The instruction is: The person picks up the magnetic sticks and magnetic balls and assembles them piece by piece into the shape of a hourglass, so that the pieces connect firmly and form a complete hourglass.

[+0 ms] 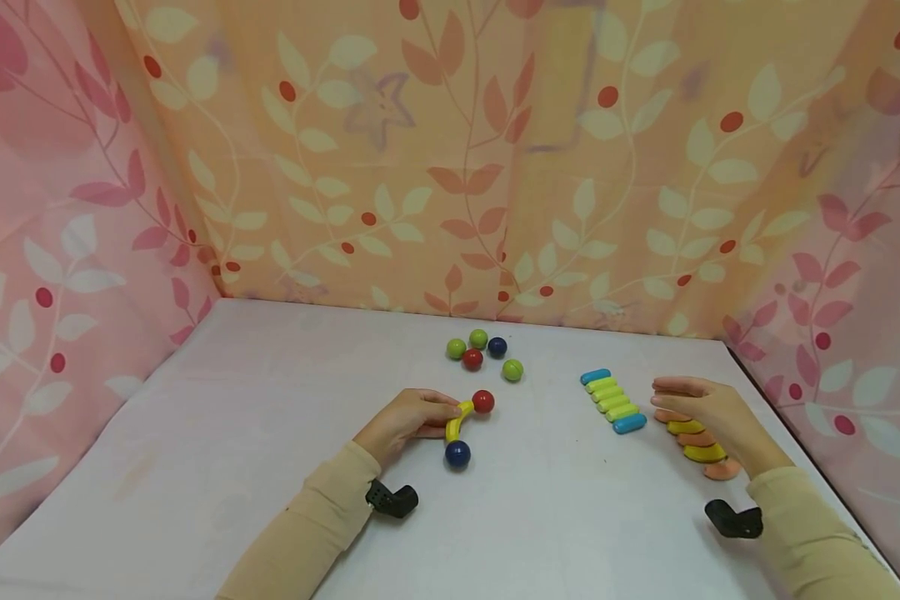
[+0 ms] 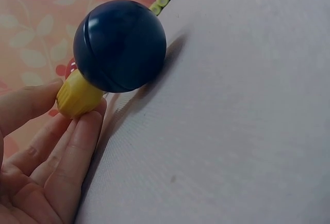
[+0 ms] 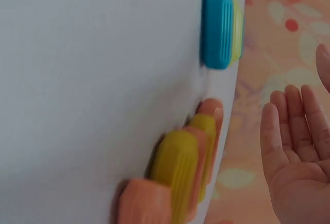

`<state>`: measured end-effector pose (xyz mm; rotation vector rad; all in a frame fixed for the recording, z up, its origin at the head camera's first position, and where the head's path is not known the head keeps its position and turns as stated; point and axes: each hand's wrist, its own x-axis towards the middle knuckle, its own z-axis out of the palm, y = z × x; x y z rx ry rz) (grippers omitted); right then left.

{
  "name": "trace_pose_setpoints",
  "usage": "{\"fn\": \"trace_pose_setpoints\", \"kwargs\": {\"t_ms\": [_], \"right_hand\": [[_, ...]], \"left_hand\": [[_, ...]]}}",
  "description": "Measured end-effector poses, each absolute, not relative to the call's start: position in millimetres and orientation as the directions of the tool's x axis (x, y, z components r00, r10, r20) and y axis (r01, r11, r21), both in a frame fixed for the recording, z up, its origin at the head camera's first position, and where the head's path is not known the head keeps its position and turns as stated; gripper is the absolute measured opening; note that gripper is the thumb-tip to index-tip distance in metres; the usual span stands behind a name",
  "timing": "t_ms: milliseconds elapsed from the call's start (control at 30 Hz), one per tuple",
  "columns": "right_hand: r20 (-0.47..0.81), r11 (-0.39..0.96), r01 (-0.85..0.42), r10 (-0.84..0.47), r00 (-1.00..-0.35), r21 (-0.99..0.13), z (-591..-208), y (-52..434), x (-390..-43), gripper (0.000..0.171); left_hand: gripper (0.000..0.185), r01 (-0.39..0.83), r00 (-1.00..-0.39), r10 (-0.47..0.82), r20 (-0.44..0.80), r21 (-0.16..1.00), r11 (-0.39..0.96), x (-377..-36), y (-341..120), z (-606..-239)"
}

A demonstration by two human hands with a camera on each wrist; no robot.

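My left hand pinches a curved yellow rod between thumb and fingers. One end of the rod meets a dark blue ball; at its other end sits a red ball. In the left wrist view the blue ball hides most of the rod. My right hand, holding nothing, hovers over a row of curved orange and yellow rods, hiding part of them from the head camera. Its fingers look extended in the right wrist view, near the same curved rods.
Left of the right hand lies a slanted row of short straight rods, light green between blue ends. Farther back is a cluster of loose balls in green, red and blue. Patterned cloth walls the white table at back and sides.
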<state>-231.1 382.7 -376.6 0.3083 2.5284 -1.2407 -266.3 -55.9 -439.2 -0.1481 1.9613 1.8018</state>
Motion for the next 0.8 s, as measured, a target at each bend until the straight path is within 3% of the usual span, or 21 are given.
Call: {"fn": "trace_pose_setpoints", "kwargs": {"t_ms": [333, 800], "right_hand": [[-0.375, 0.611, 0.341, 0.077, -0.924, -0.714, -388.7, 409.6, -239.8, 0.08], [-0.426, 0.497, 0.414, 0.096, -0.9, -0.763, -403.3, 447.5, -250.8, 0.075]], "left_hand": [[0.027, -0.383, -0.884, 0.239, -0.402, 0.915, 0.124, -265.8, -56.3, -439.4], [0.028, -0.378, -0.887, 0.228, -0.401, 0.915, 0.138, -266.1, -55.2, -438.3]]}}
